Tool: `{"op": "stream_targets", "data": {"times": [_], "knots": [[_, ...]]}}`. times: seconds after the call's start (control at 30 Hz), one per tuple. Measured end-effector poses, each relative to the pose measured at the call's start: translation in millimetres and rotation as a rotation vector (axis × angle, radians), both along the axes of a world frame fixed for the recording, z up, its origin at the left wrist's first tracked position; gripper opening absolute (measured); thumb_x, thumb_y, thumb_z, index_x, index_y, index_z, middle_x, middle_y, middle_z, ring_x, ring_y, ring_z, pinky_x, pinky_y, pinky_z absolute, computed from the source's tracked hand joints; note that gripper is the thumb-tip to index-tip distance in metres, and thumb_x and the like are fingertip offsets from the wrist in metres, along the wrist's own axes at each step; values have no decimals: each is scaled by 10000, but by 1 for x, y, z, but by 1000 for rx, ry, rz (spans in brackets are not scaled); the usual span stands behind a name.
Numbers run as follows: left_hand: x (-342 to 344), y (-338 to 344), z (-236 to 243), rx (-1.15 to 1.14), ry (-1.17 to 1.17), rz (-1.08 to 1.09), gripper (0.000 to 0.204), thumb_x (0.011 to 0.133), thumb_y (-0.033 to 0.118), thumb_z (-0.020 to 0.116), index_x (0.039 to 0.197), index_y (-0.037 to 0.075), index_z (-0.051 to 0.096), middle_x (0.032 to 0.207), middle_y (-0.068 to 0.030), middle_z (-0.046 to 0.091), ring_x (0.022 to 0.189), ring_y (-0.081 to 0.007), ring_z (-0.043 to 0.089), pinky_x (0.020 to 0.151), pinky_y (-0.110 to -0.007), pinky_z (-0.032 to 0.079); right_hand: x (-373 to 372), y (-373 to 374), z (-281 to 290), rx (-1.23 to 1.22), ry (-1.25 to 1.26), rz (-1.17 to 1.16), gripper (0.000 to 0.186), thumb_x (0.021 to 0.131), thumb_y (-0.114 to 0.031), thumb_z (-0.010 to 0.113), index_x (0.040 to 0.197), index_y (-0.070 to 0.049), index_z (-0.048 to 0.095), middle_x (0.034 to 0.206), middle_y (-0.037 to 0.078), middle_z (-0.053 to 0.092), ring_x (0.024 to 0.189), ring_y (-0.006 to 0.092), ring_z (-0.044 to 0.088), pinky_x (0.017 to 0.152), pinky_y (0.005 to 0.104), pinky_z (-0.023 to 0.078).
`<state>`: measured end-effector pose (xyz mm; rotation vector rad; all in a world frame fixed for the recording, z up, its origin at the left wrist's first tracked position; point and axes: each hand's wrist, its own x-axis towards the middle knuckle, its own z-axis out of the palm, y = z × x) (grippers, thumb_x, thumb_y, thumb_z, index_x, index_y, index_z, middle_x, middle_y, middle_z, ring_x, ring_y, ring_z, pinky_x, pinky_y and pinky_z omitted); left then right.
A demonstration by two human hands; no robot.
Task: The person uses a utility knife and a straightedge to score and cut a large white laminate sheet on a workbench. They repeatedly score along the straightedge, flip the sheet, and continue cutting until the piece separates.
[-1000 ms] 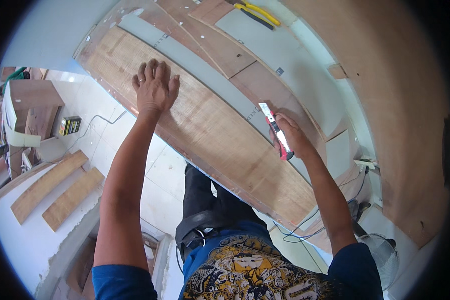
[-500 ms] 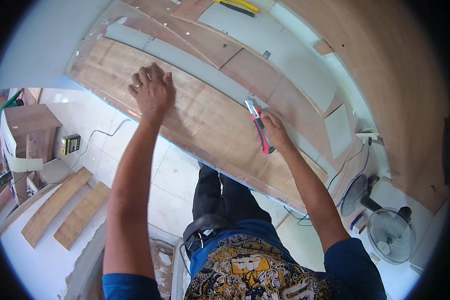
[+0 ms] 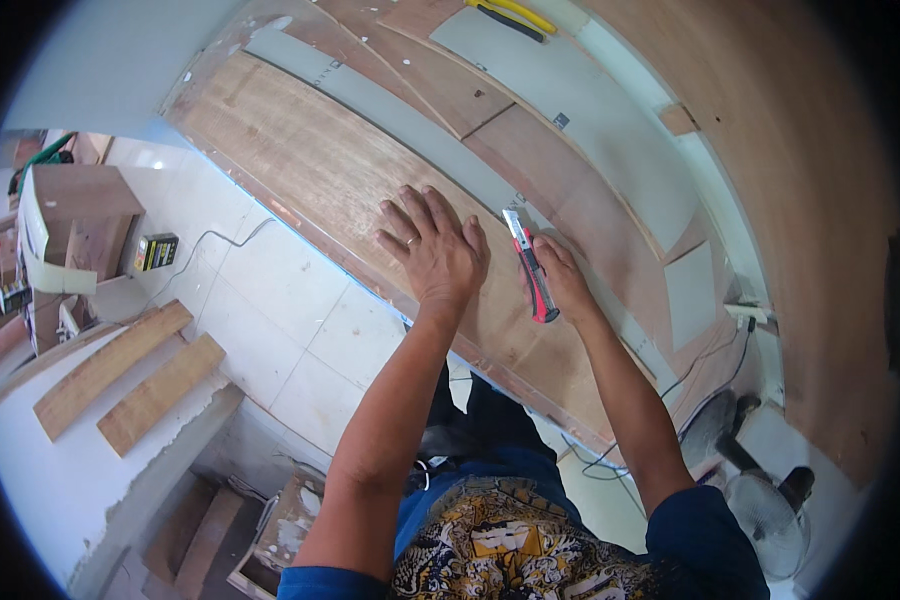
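Note:
A long light-brown wooden board (image 3: pixel 300 130) lies diagonally on a worktop, beside a grey strip (image 3: pixel 340 85) with printed marks along its far edge. My left hand (image 3: pixel 432 250) rests on the board, fingers spread. Just right of it, my right hand (image 3: pixel 560 275) grips a red and silver utility knife (image 3: pixel 530 268), blade end angled up toward the back, above the board's far edge. Beyond lie more thin wooden panels (image 3: pixel 510 165) and grey sheets (image 3: pixel 560 85).
Pliers (image 3: pixel 512 20) lie at the back. A fan (image 3: pixel 760 515) and cables (image 3: pixel 690 370) are at lower right. At left stand a cabinet piece (image 3: pixel 80 230) and curved wooden strips (image 3: pixel 150 390) on a white surface, with a small box (image 3: pixel 156 252) on the tiled floor.
My left hand has moved right along the board, close beside the knife. My right hand still grips the knife. The camera's view has shifted slightly.

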<state>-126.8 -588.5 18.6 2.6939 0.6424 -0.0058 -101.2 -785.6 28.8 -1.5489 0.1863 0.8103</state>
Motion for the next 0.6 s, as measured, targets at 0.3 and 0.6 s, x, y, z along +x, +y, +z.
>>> {"op": "stream_targets", "data": {"times": [0.3, 0.6], "knots": [[1, -3, 7, 48, 57, 51, 779, 1058, 460, 451, 1676, 3, 329, 1772, -276, 203, 1648, -528, 47, 1286, -713, 25, 12, -2, 44, 347, -190, 87, 454, 1169, -483, 442, 1179, -65, 621, 803, 48, 652, 624, 141, 628, 591, 298, 530], [2, -8, 8, 82, 55, 59, 783, 1050, 460, 463, 1667, 2, 317, 1762, -275, 222, 1641, -529, 98, 1297, -694, 66, 12, -10, 54, 389, -208, 111, 476, 1164, -497, 454, 1184, -54, 628, 824, 47, 656, 642, 127, 633, 580, 289, 529]]}}
